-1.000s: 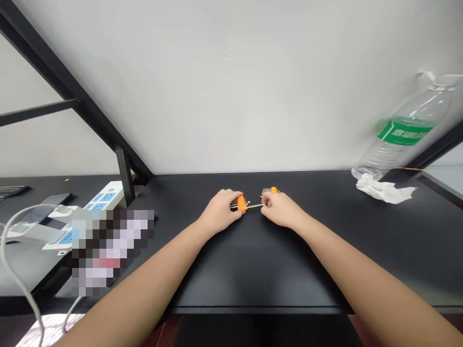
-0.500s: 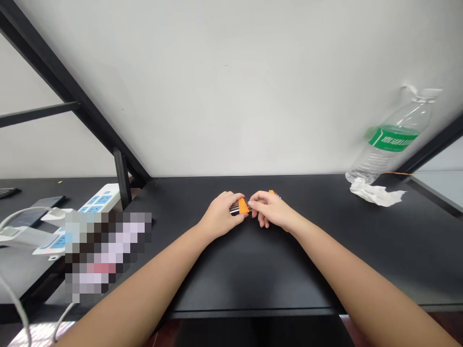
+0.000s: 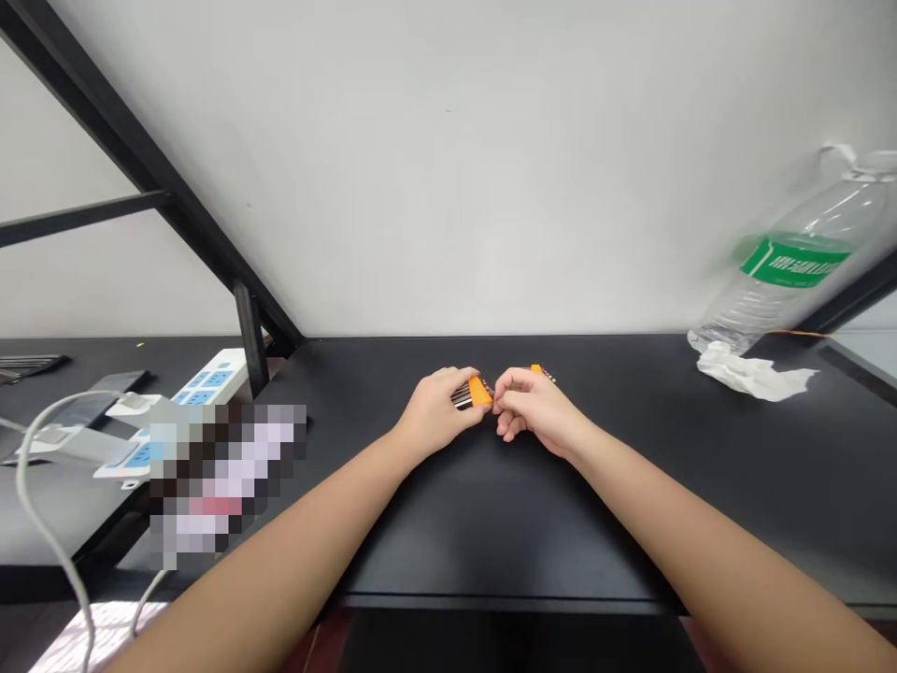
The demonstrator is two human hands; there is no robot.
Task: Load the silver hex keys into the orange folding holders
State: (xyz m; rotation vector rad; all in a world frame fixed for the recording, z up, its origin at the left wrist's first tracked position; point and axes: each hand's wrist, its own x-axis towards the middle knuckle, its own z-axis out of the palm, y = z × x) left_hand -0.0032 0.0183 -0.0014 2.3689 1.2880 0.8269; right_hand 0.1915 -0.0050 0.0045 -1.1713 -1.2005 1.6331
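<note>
Landmark: the orange hex-key holder (image 3: 480, 389), on or just over the black desk (image 3: 505, 533); contact underneath cannot be told. Dark and silvery key shafts (image 3: 462, 397) run out from its left side; small ends show on its right.

Step in hand, as judged: finger work at the holder's right side. Good practice would be to brace the holder across its near and far edges, leaving the right side free, and to move any one key along its own axis. A skewed push would likely bind it or twist the light holder; fingertips low and close to the side should give better control.

Pose: left hand (image 3: 435, 411) grasps the holder from its left, thumb on the near edge, fingers over the far edge, wrist low. Right hand (image 3: 531, 404) lies just right of the holder, index finger and thumb bent together at its right side, other fingers curled loosely beneath. Whether a key sits in that pinch cannot be told. Both forearms converge on the holder from the near side. A second orange holder (image 3: 536, 368) lies right of the landmark, partly hidden behind the right hand.
</note>
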